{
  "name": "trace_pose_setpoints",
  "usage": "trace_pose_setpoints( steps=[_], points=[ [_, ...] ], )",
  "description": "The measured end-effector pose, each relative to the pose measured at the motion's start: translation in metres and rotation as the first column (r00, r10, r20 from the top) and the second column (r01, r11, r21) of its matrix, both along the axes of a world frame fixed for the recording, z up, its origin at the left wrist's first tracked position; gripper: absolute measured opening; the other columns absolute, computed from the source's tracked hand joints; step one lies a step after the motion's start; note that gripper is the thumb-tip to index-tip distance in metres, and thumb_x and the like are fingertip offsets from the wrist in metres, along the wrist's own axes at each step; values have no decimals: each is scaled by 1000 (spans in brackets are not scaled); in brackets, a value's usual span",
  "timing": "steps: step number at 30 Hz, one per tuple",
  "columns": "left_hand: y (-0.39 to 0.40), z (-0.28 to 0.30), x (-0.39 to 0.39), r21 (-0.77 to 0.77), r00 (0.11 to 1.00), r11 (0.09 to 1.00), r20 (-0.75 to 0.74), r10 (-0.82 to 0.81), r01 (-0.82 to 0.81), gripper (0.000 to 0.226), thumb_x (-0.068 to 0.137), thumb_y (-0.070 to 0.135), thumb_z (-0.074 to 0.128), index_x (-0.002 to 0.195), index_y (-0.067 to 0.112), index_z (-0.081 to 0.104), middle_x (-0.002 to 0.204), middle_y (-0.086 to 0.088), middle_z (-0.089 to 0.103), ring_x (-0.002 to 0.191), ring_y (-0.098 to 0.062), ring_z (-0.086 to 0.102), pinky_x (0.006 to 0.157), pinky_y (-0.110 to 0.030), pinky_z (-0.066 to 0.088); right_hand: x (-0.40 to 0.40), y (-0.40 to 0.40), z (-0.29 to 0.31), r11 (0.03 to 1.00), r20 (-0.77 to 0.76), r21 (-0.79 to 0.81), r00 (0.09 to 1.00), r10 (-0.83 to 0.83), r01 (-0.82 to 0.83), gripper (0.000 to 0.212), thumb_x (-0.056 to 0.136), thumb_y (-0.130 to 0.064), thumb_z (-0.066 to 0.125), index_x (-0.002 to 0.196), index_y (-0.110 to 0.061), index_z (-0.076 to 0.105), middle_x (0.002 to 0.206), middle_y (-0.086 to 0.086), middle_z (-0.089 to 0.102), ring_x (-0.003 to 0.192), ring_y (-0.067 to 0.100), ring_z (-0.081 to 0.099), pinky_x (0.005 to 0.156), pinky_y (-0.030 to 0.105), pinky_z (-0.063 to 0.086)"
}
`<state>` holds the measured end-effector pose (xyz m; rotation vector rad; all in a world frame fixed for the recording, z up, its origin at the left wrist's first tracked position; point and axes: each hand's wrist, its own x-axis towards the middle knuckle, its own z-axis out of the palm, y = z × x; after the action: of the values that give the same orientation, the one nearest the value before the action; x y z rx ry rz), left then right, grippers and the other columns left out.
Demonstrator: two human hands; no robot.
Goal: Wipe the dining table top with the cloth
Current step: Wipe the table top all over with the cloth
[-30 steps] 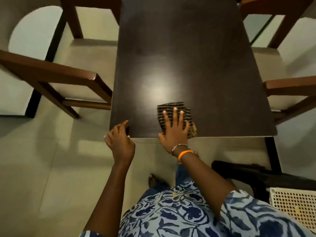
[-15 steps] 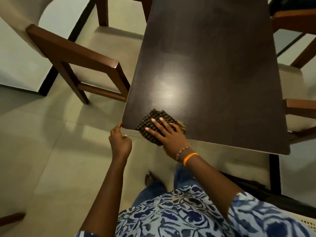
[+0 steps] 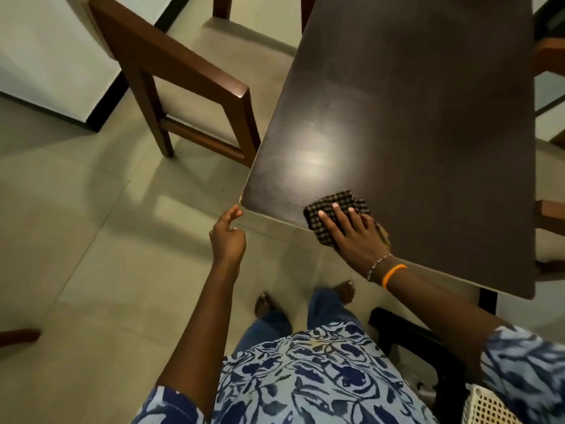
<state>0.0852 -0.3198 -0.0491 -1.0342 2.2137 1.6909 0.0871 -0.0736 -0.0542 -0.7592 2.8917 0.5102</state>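
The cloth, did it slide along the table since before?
Yes. The cloth, under the right hand, slid along the table's near edge, away from its near-left corner.

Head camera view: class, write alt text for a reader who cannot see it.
A person's right hand presses a checked cloth flat on the near edge of a dark table. The left hand hovers by the table's corner, beside a wooden chair.
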Motion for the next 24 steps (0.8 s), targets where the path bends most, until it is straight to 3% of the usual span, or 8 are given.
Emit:
trace_pose_setpoints(
  steps=[3,5,7,10,14,16,20,24],
  points=[
    [-6,-2,7,25,1000,1000,-2,19,-19,69,74,-23,25,130,8,50,128,-4,58,89,-2,49,52,9,33,-17,-55,-8,998,-34,-57,999,37,-39,69,64,-41,77,128,-27,57,122,7,66,98,28,68,74,33,53],
    [-10,-2,13,31,999,998,-4,48,-48,67,77,-22,25,131,9,50,127,-5,57,85,0,49,53,8,34,-29,-90,-8,994,-48,-100,998,45,-49,65,69,-45,70,130,-31,54,124,4,65,101,24,67,76,33,53],
    [-13,-2,19,20,997,997,-1,76,-76,62,82,-19,27,131,11,49,127,-4,56,87,1,50,61,1,38,-41,-121,-7,992,5,-120,1000,26,-25,62,84,-44,54,141,-28,39,138,8,53,115,28,59,86,37,49],
    [-14,-5,24,2,994,994,17,105,-105,51,90,-11,29,132,13,47,128,-6,55,100,-9,50,67,-8,40,-56,-157,-14,980,160,-199,986,41,-8,56,98,-22,31,150,-19,10,156,17,17,138,40,26,105,50,29],
    [-7,-4,28,-8,996,996,29,88,-88,53,89,-12,31,134,13,43,128,-8,54,99,-12,51,50,3,37,-69,-181,-11,957,202,-290,977,65,-4,49,96,-11,30,145,-14,26,154,15,20,144,38,7,114,57,3],
    [-4,-1,29,-26,998,997,13,66,-66,55,88,-12,31,135,12,42,127,-8,54,99,-14,52,57,-1,40,-68,-177,-13,954,195,-298,977,88,-26,51,96,-11,32,146,-14,24,157,13,16,146,36,3,114,57,-1],
    [8,7,27,-86,1000,996,-25,15,-18,55,87,-12,33,135,15,41,125,-7,53,104,-14,52,85,-26,44,-57,-150,-18,934,168,-351,976,141,-74,55,99,-18,33,150,-18,13,159,10,9,147,31,5,116,51,5],
    [24,14,24,-209,986,973,-116,-121,95,61,80,-18,33,132,11,44,122,-10,53,107,-20,52,95,-35,46,-41,-105,-22,929,105,-358,984,142,-96,56,98,-18,37,150,-17,15,158,10,17,146,30,15,117,45,14]
  ],
)
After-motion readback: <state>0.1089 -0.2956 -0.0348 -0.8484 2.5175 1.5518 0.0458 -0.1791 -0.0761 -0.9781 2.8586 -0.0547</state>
